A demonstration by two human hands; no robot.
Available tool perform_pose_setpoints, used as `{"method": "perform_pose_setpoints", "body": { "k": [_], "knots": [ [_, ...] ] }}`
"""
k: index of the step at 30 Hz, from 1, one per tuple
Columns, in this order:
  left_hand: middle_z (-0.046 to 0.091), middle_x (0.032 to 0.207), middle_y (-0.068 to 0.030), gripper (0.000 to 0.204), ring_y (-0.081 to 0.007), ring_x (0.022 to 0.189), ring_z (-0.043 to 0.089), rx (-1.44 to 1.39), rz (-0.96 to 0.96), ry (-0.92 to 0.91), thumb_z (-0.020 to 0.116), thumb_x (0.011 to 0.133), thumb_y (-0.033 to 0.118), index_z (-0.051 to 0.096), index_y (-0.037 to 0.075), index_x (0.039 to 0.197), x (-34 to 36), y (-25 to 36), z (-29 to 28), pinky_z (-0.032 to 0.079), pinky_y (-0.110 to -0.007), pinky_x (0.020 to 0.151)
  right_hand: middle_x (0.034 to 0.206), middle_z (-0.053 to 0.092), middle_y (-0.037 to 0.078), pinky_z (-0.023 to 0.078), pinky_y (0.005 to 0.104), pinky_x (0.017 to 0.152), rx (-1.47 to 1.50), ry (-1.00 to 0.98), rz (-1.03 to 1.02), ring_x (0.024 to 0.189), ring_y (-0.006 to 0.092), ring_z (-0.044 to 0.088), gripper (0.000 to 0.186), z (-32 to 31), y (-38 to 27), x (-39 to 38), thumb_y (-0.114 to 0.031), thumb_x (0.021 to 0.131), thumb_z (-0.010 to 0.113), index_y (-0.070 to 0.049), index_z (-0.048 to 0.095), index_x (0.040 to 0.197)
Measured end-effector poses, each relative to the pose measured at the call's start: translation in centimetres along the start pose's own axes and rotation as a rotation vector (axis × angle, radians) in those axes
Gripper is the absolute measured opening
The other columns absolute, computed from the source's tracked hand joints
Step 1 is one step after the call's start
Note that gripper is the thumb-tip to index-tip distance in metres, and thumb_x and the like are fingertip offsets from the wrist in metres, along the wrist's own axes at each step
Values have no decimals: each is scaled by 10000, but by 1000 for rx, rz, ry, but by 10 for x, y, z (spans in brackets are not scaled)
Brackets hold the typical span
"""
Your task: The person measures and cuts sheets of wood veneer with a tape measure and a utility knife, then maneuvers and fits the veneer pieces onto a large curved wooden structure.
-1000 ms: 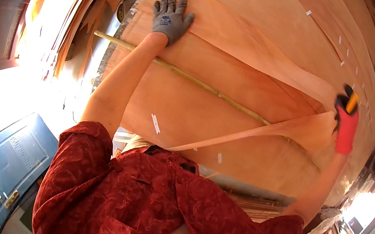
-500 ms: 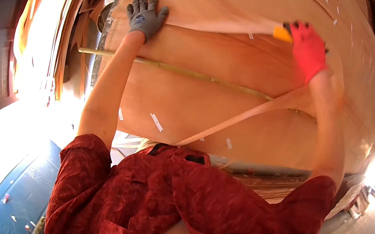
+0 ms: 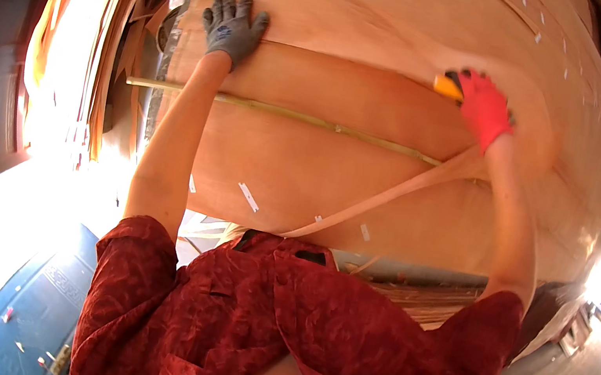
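My left hand (image 3: 233,32), in a grey glove, lies flat with fingers spread on a large thin sheet of reddish-brown wood veneer (image 3: 328,21), at its edge. In a red glove, my right hand (image 3: 482,107) is closed round a yellow-and-black hand tool (image 3: 448,87); its working end is hidden, so I cannot tell its exact kind. The tool is at the sheet's edge on the right. Nearer to me, a thin bamboo stick (image 3: 281,111) lies across the veneer. A narrow veneer strip (image 3: 387,192) runs diagonally from below my right hand toward my waist.
Small white tape pieces (image 3: 249,196) dot the veneer. More veneer sheets (image 3: 80,31) hang or stand at the left. A blue surface (image 3: 31,301) with scraps on it is at the lower left. Stacked thin wood (image 3: 417,298) shows below the near edge.
My right hand has come nearer to me with the yellow-and-black tool. The veneer edge that was raised beside it now lies flatter. My left hand has stayed in place.
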State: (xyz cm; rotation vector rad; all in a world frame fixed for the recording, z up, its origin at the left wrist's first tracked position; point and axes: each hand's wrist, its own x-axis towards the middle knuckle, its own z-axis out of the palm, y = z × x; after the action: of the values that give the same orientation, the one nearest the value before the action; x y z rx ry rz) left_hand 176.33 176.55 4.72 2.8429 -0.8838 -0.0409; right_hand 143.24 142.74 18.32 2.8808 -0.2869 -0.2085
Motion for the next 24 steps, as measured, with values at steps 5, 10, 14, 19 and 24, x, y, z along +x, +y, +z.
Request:
{"method": "perform_pose_setpoints", "body": {
  "k": [5,10,14,19,24],
  "knots": [
    [181,1587,-205,724,-387,1477,114,10,-11,57,339,953,588,262,159,1531,-7,-6,-5,31,-525,1183,1155,591,59,533,364,812,937,-107,239,1029,208,591,578,-39,-21,6,-41,829,617,-151,482,1381],
    [199,1580,-213,710,-389,1473,128,-6,-20,90,347,957,565,270,149,1527,-10,-2,-5,42,-519,1184,1090,587,65,508,279,656,1470,-585,544,856,131,615,614,-92,-59,63,-51,902,574,-155,374,1473],
    [205,1578,-212,703,-390,1469,141,-48,-44,104,365,954,549,278,145,1524,-12,-2,-8,48,-511,1186,1092,571,73,538,290,681,1701,-447,188,864,139,611,623,-106,-100,113,-29,909,555,-169,364,1485],
    [213,1577,-203,705,-382,1469,148,-120,-49,122,394,946,533,282,137,1519,-11,2,-10,49,-511,1187,1105,597,126,572,397,868,1927,-446,23,936,225,632,508,-104,-140,176,-48,954,506,-127,413,1447],
    [208,1582,-191,707,-353,1478,139,-157,-81,105,385,947,528,275,126,1518,-11,0,-10,40,-499,1194,1336,507,223,465,462,1034,2325,-470,-168,1241,353,523,514,-109,-158,202,-117,986,457,-48,323,1477]
  ]
}}
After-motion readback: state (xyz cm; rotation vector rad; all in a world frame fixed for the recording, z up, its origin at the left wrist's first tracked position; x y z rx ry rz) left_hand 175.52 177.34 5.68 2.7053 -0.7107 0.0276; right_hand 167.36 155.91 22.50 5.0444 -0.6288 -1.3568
